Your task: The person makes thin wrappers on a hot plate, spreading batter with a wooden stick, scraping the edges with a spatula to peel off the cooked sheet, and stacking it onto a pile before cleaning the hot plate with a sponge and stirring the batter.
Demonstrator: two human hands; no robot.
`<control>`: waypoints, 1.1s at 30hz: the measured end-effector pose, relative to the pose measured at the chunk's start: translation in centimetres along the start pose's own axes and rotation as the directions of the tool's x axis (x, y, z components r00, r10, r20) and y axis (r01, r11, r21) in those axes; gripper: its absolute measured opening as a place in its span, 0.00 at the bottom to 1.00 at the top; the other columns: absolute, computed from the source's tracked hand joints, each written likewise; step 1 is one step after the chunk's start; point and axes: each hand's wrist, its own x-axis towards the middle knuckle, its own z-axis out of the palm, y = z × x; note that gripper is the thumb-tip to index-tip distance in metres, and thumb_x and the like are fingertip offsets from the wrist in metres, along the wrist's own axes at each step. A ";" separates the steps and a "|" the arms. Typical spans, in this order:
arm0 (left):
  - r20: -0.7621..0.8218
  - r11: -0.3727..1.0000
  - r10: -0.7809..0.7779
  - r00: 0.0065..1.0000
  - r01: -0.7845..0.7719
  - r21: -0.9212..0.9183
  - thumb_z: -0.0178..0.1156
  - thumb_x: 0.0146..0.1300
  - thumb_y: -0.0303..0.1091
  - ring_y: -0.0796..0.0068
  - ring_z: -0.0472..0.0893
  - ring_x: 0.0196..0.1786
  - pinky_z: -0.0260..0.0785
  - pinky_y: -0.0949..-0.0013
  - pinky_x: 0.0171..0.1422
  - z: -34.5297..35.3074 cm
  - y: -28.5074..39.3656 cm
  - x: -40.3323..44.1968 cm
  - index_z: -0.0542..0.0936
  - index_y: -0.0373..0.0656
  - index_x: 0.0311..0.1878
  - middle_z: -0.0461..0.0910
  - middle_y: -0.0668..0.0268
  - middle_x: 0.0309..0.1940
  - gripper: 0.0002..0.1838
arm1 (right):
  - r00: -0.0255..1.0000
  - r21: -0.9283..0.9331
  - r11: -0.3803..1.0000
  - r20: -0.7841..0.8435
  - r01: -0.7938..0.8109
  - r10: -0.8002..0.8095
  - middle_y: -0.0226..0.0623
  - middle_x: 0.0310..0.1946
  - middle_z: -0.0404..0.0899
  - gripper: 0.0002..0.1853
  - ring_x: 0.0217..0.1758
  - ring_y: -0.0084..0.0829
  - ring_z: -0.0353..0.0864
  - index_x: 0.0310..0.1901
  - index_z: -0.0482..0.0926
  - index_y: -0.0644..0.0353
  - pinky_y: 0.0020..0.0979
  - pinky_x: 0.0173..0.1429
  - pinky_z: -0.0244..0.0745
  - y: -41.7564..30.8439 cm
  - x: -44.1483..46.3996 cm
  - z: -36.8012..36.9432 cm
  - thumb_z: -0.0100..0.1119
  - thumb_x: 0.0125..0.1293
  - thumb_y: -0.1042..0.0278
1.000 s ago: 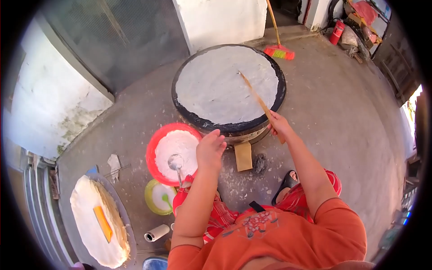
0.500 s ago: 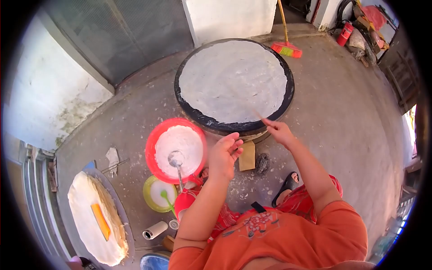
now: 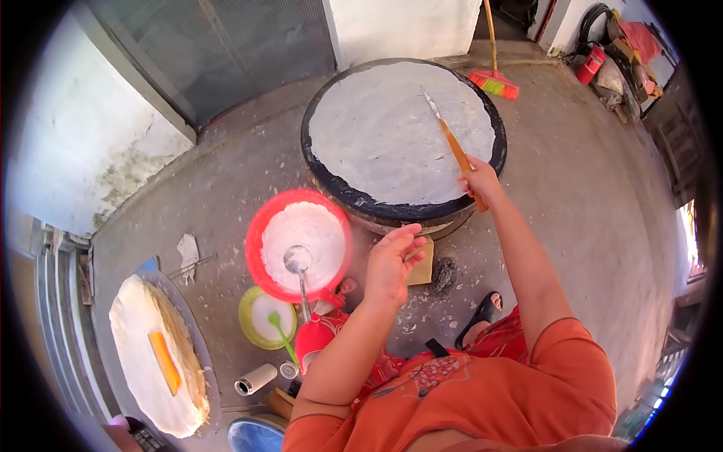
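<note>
My right hand is closed around the wooden handle of a long, narrow spatula. Its thin tip, whitened with batter, lies over the pale sheet of batter covering the large round black griddle. In front of the griddle's near edge, my left hand hovers with fingers loosely apart and nothing in it. Left of that hand stands a red basin of thick white batter, with a metal ladle resting in it.
A green bowl of white liquid holds a green spoon. At left is a stack of pale flatbreads with an orange scraper on top. A broom stands behind the griddle; my sandalled foot is below it.
My right hand has moved up and farther over the griddle with the spatula, which now points toward the far side. My left hand stays raised, nearly unmoved. The view has shifted slightly.
</note>
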 end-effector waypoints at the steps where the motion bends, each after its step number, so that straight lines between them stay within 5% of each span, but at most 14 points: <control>1: -0.002 1.000 -0.001 1.000 0.001 -0.003 0.48 0.60 0.27 0.70 0.75 0.44 0.68 0.68 0.46 0.0 0.0 0.0 0.72 0.36 0.47 0.75 0.62 0.44 0.12 | 1.000 -0.002 1.000 0.002 -0.001 0.001 0.37 0.27 0.75 0.31 0.16 0.23 0.71 0.65 0.56 0.49 0.24 0.17 0.67 -0.2 0.6 0.1 0.47 0.59 0.77; 4: -0.004 1.000 -0.025 1.000 0.025 -0.011 0.48 0.60 0.27 0.71 0.75 0.44 0.68 0.68 0.46 0.1 -0.1 0.1 0.72 0.35 0.47 0.75 0.62 0.44 0.12 | 0.996 -0.085 0.992 -0.025 -0.089 0.087 0.37 0.25 0.76 0.25 0.18 0.23 0.72 0.62 0.63 0.44 0.25 0.16 0.65 0.2 3.0 0.9 0.43 0.61 0.71; 6: -0.021 1.000 -0.027 0.999 0.027 0.002 0.48 0.61 0.27 0.71 0.75 0.44 0.68 0.68 0.46 0.4 -0.2 0.0 0.73 0.36 0.46 0.75 0.62 0.44 0.12 | 0.952 -0.405 0.892 -0.137 0.199 -0.275 0.33 0.27 0.76 0.22 0.17 0.19 0.67 0.60 0.66 0.43 0.24 0.18 0.61 2.6 5.6 1.6 0.43 0.62 0.68; 10: -0.012 0.999 -0.034 0.999 0.034 0.009 0.47 0.61 0.26 0.71 0.75 0.44 0.68 0.69 0.46 0.3 -0.7 0.4 0.73 0.35 0.47 0.75 0.62 0.44 0.12 | 0.959 -0.434 0.870 -0.048 0.233 -0.280 0.29 0.23 0.72 0.19 0.16 0.17 0.62 0.55 0.72 0.45 0.21 0.17 0.57 0.1 2.3 1.7 0.42 0.63 0.68; 12: -0.019 0.997 -0.076 0.997 0.076 -0.008 0.48 0.60 0.27 0.72 0.75 0.44 0.68 0.70 0.46 0.5 -0.5 0.1 0.73 0.35 0.46 0.75 0.62 0.43 0.12 | 0.996 0.028 0.996 -0.033 -0.088 0.089 0.25 0.21 0.68 0.19 0.15 0.15 0.57 0.55 0.73 0.46 0.20 0.15 0.53 -2.2 0.7 0.7 0.43 0.63 0.68; 14: -0.020 0.997 -0.079 0.997 0.079 -0.012 0.48 0.60 0.27 0.73 0.75 0.44 0.68 0.71 0.46 0.6 -0.7 -0.1 0.73 0.35 0.46 0.75 0.63 0.43 0.12 | 0.984 0.034 0.999 -0.177 -0.024 0.030 0.24 0.21 0.67 0.19 0.15 0.15 0.56 0.55 0.72 0.46 0.18 0.15 0.51 -1.0 0.3 1.1 0.44 0.62 0.69; 16: -0.020 0.997 -0.071 0.997 0.071 -0.016 0.49 0.60 0.28 0.73 0.75 0.44 0.68 0.72 0.45 0.7 -0.7 0.1 0.74 0.35 0.46 0.75 0.63 0.42 0.13 | 0.996 -0.217 0.972 0.033 0.086 -0.081 0.24 0.22 0.67 0.18 0.15 0.15 0.56 0.56 0.72 0.45 0.18 0.15 0.52 -0.3 -0.3 1.7 0.43 0.64 0.67; 17: -0.019 0.997 -0.082 0.996 0.082 0.000 0.49 0.59 0.28 0.73 0.75 0.44 0.67 0.72 0.45 0.8 -0.9 0.1 0.74 0.35 0.46 0.76 0.63 0.42 0.13 | 0.971 -0.123 0.992 0.238 -0.006 0.035 0.27 0.22 0.69 0.18 0.16 0.16 0.60 0.58 0.69 0.47 0.19 0.16 0.56 -1.9 -1.5 2.1 0.41 0.67 0.66; 21: 0.004 0.993 -0.121 0.993 0.120 0.013 0.49 0.59 0.29 0.74 0.74 0.44 0.67 0.73 0.46 1.0 -1.6 0.0 0.74 0.36 0.47 0.75 0.64 0.44 0.14 | 0.970 0.223 0.973 0.245 -0.058 0.001 0.35 0.24 0.73 0.21 0.16 0.20 0.64 0.63 0.58 0.54 0.21 0.18 0.62 -2.7 1.0 3.7 0.36 0.69 0.68; 29: 0.008 0.993 -0.118 0.993 0.118 0.027 0.49 0.59 0.28 0.74 0.74 0.46 0.67 0.72 0.48 0.7 -0.6 0.4 0.73 0.36 0.47 0.74 0.64 0.46 0.14 | 0.972 0.170 0.979 0.225 -0.109 0.069 0.38 0.27 0.73 0.22 0.17 0.21 0.63 0.64 0.58 0.50 0.22 0.19 0.63 -6.5 6.5 7.2 0.35 0.68 0.69; 32: 0.013 0.994 -0.104 0.994 0.104 0.022 0.48 0.59 0.28 0.73 0.74 0.46 0.66 0.72 0.48 0.9 -0.2 0.3 0.73 0.36 0.47 0.74 0.64 0.46 0.14 | 0.972 0.125 0.983 0.207 -0.138 0.110 0.37 0.25 0.72 0.20 0.16 0.23 0.65 0.59 0.66 0.49 0.25 0.17 0.63 -7.2 8.3 8.9 0.38 0.66 0.68; 33: 0.011 0.995 -0.103 0.995 0.102 0.021 0.48 0.59 0.28 0.73 0.74 0.46 0.66 0.72 0.48 0.9 -0.1 0.4 0.73 0.36 0.47 0.74 0.64 0.46 0.14 | 0.985 -0.026 0.997 0.156 -0.066 0.069 0.36 0.24 0.72 0.19 0.15 0.23 0.64 0.58 0.68 0.49 0.26 0.18 0.62 -7.6 8.6 9.4 0.38 0.66 0.66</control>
